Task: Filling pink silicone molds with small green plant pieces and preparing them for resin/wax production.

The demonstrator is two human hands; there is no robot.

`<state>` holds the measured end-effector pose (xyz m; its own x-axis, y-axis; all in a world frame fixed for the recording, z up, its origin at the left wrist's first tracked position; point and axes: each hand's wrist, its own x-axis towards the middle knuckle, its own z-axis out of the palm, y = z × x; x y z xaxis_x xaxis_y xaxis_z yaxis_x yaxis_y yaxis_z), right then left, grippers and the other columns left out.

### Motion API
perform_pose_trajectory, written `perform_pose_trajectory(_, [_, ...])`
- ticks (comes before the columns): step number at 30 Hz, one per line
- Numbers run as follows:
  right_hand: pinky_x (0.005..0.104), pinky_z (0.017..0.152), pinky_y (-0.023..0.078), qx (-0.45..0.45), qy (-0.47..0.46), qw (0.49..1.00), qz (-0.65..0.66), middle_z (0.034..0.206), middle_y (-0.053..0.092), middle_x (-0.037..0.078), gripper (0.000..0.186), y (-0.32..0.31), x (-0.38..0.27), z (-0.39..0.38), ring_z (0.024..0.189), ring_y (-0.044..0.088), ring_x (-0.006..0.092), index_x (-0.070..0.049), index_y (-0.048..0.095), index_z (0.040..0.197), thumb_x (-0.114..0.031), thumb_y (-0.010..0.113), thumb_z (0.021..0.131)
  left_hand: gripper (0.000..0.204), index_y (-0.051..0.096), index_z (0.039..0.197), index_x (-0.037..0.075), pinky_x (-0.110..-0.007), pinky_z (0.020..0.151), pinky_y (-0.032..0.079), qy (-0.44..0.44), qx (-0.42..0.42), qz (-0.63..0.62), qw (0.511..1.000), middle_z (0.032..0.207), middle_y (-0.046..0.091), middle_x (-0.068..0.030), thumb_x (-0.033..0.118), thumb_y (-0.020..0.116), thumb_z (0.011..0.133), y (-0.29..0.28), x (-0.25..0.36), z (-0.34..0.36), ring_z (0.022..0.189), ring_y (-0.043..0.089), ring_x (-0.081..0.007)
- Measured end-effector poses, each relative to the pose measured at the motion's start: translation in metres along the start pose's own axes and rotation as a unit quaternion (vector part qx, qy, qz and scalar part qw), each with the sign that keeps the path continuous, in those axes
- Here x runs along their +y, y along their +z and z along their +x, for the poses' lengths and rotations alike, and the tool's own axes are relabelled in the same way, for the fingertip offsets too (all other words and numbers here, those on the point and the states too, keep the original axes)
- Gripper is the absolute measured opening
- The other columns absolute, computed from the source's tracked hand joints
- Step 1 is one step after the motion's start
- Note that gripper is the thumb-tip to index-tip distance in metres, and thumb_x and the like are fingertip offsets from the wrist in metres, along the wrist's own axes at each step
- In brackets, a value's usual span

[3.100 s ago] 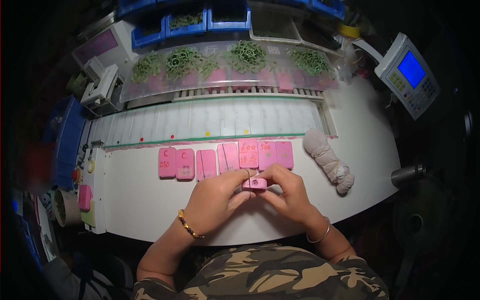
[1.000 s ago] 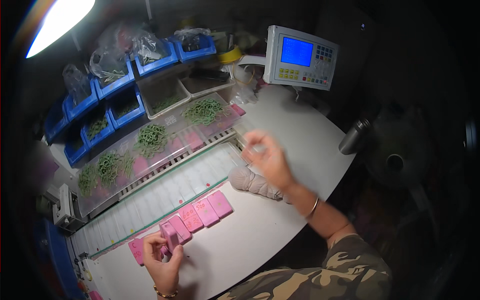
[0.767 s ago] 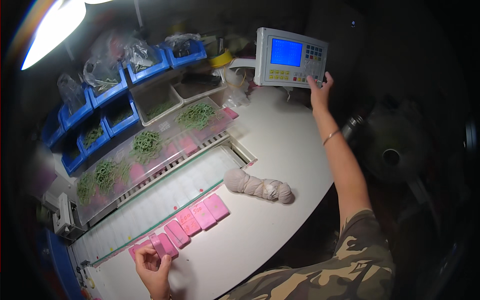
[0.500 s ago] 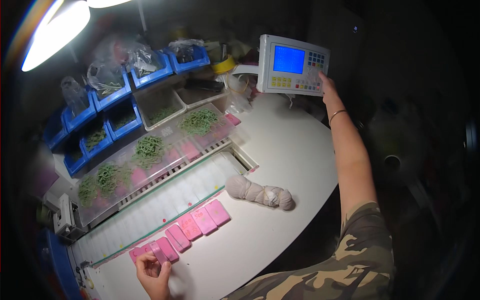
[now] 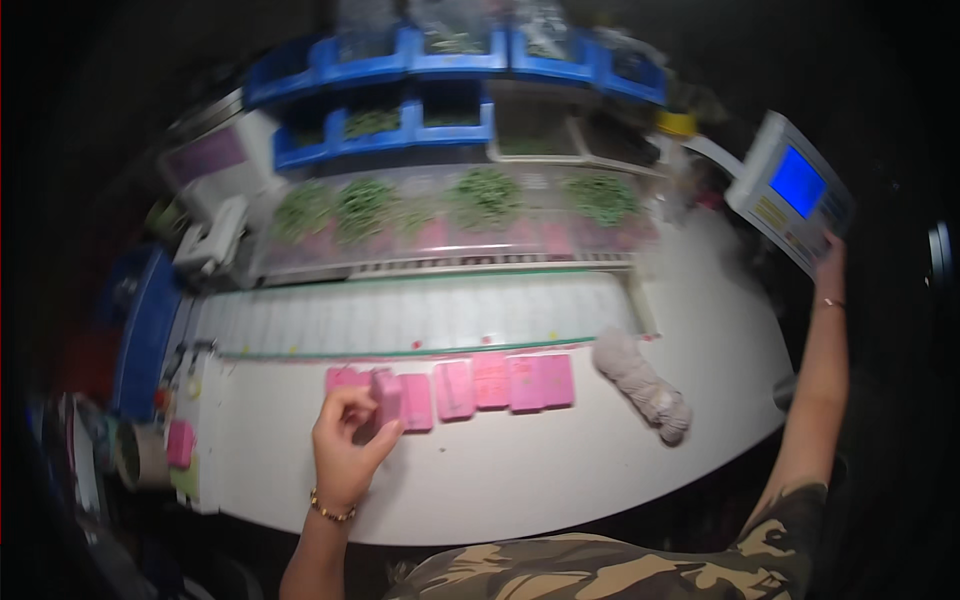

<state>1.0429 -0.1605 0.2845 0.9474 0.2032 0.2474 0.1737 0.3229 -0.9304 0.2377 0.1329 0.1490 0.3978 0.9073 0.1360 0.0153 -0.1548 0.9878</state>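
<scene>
My left hand (image 5: pixel 355 435) pinches a pink rectangular block (image 5: pixel 386 397) between thumb and fingers and tilts it up from the white table. Beside it lie more pink blocks (image 5: pixel 490 381) in a row, some with reddish handwriting. Stretched far to the right, my right hand (image 5: pixel 832 262) is at the lower right part of a grey control panel (image 5: pixel 768 205), by its keys. The panel has a lit blue screen. Motion blur smears the fingers of this hand.
Behind the blocks runs a long white slotted strip (image 5: pixel 420 312) with green edges. A clear tray (image 5: pixel 430 245) holds piles of green pieces. Blue bins (image 5: pixel 458 62) stand at the back. A twisted beige bundle (image 5: pixel 640 388) lies right of the blocks. A blue container (image 5: pixel 150 335) stands left.
The view has turned, so the table now looks level and the panel sits farther right. My left hand still holds a pink block, now tilted up. My right hand stays at the panel.
</scene>
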Motion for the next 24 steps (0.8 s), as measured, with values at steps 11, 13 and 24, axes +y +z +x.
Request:
perform_pose_trajectory(11, [0.0487,0.110,0.022,0.023,0.082,0.996,-0.017,0.154,0.028,0.006,0.083,0.026,0.009,-0.071,0.141,0.024,0.0264,-0.019,0.026,0.152,-0.066,0.051,0.088,0.029,0.058,0.092,0.003,-0.036,0.076,0.051,0.087,0.136,0.366,0.917,0.093,0.059,-0.0117,0.012,0.077,0.071,-0.097,-0.041,0.102,0.085,0.061,-0.0270])
perform_pose_trajectory(13, [0.0476,0.110,0.023,0.033,0.086,0.996,-0.015,0.154,0.029,0.006,0.084,0.038,0.002,-0.086,0.141,0.025,0.0262,-0.019,0.026,0.152,-0.067,0.050,0.087,0.029,0.059,0.091,0.003,-0.039,0.079,0.051,0.101,0.166,0.414,0.889,0.094,0.060,-0.0131,0.014,0.077,0.071,-0.117,-0.062,0.123,0.087,0.062,-0.0307])
perform_pose_trajectory(24, [0.0389,0.100,0.034,0.074,0.070,0.995,0.000,0.149,0.036,0.005,0.077,0.067,-0.003,-0.160,0.129,0.039,0.0239,-0.017,0.030,0.150,-0.064,0.046,0.092,0.029,0.066,0.095,0.007,-0.043,0.087,0.048,0.054,0.187,0.525,0.828,0.105,0.062,-0.0141,0.023,0.078,0.075,-0.168,-0.073,0.152,0.099,0.058,-0.0338])
